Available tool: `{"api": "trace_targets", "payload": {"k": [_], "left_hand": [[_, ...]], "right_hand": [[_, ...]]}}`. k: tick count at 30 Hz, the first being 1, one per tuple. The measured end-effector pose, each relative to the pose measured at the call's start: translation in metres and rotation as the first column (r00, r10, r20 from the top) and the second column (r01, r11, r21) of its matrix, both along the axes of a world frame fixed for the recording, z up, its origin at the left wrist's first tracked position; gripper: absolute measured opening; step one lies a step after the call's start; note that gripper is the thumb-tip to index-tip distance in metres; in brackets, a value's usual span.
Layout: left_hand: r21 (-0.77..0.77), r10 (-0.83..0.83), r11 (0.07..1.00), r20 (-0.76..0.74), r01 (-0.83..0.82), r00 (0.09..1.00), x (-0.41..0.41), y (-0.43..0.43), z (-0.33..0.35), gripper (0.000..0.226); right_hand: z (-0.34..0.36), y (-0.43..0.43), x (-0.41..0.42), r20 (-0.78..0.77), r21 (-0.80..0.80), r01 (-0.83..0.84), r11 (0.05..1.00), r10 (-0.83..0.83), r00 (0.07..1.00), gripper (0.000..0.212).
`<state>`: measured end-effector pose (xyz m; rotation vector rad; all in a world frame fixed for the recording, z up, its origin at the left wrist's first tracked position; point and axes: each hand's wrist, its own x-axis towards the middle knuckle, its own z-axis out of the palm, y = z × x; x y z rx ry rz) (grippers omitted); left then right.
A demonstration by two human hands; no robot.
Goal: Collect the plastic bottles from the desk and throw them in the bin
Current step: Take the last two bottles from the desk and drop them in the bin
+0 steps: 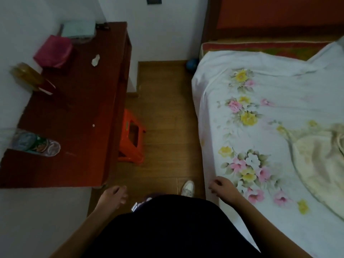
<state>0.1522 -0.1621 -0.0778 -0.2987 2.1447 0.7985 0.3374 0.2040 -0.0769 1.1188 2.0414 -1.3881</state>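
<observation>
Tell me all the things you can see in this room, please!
Desk: one, dark red wood, left.
Plastic bottles: two, on the desk by the wall; a yellowish one, and a clear one with a green label.
Pouch: one, pink, far end of the desk.
Box: one, pale green, far end of the desk.
Crumpled paper: one, white, on the desk.
Stool: one, orange, beside the desk.
Bed: one, white flowered sheet, right.
Shoe: one, white, on the floor.
Left hand: empty.
Right hand: empty.
</observation>
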Motion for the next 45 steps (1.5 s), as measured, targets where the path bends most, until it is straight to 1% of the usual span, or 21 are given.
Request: {"api": "trace_targets", "payload": {"k": [3,6,9,13,16,18,20,23,27,30,34,38,40,42,45], "left_hand": [[-0.006,0.061,0.998,0.001,-0.061,0.998,-0.017,0.024,0.002,0.027],[-0.035,0.094,0.995,0.026,-0.093,0.995,-0.026,0.038,0.006,0.027],[-0.058,0.146,0.988,0.027,-0.144,0.989,-0.041,0.050,0.006,0.025],[-0.064,0.171,0.984,0.045,-0.168,0.984,-0.090,0.082,0.002,0.027],[-0.030,0.162,0.986,0.039,-0.161,0.986,-0.139,0.118,0.004,0.027],[-0.009,0.144,0.990,0.016,-0.144,0.989,-0.174,0.144,0.001,0.026],[0.019,0.100,0.995,0.026,-0.100,0.995,-0.210,0.172,0.003,0.027],[0.061,0.041,0.997,0.008,-0.042,0.999,-0.269,0.213,0.003,0.030],[0.122,0.026,0.992,-0.027,-0.023,0.999,-0.330,0.257,0.016,0.028],[0.149,0.043,0.988,-0.034,-0.038,0.998,-0.362,0.272,0.022,0.027],[0.134,0.156,0.980,-0.036,-0.149,0.987,-0.391,0.271,0.024,0.025],[0.066,0.372,0.926,0.006,-0.372,0.928,-0.399,0.263,0.027,0.028],[0.045,0.447,0.894,-0.032,-0.445,0.894,-0.396,0.268,0.035,0.025],[0.034,0.520,0.854,-0.095,-0.519,0.849,-0.393,0.275,0.045,0.024],[0.052,0.630,0.774,-0.150,-0.631,0.762,-0.380,0.273,0.053,0.026]], "right_hand": [[0.015,0.035,-0.064,-0.080,0.015,-0.067,0.998,0.068,0.995,0.014],[0.020,0.062,-0.114,-0.110,0.000,-0.084,0.996,0.083,0.990,0.007],[0.023,0.084,-0.148,-0.126,-0.002,-0.093,0.996,0.092,0.988,0.005],[0.018,0.119,-0.180,-0.091,0.044,-0.141,0.989,0.145,0.985,0.015],[0.006,0.150,-0.194,-0.028,0.041,-0.107,0.993,0.108,0.994,0.006],[-0.002,0.170,-0.202,0.020,0.044,-0.059,0.997,0.058,0.998,0.008],[-0.003,0.189,-0.212,0.063,0.053,-0.011,0.999,0.008,0.998,0.006],[-0.004,0.219,-0.233,0.082,0.076,0.037,0.996,-0.043,0.996,0.007],[-0.003,0.251,-0.266,0.107,0.085,0.069,0.994,-0.078,0.991,0.009],[-0.004,0.273,-0.301,0.115,0.078,0.057,0.995,-0.066,0.991,0.009],[-0.011,0.303,-0.381,0.099,0.074,-0.054,0.996,0.046,0.994,0.008],[-0.009,0.319,-0.481,0.052,0.065,-0.267,0.962,0.263,0.963,0.007],[-0.003,0.321,-0.534,0.026,0.064,-0.387,0.920,0.386,0.922,0.008],[0.006,0.318,-0.587,-0.006,0.060,-0.506,0.860,0.508,0.862,0.013],[0.022,0.298,-0.652,-0.038,0.051,-0.671,0.739,0.673,0.739,0.016]]}}
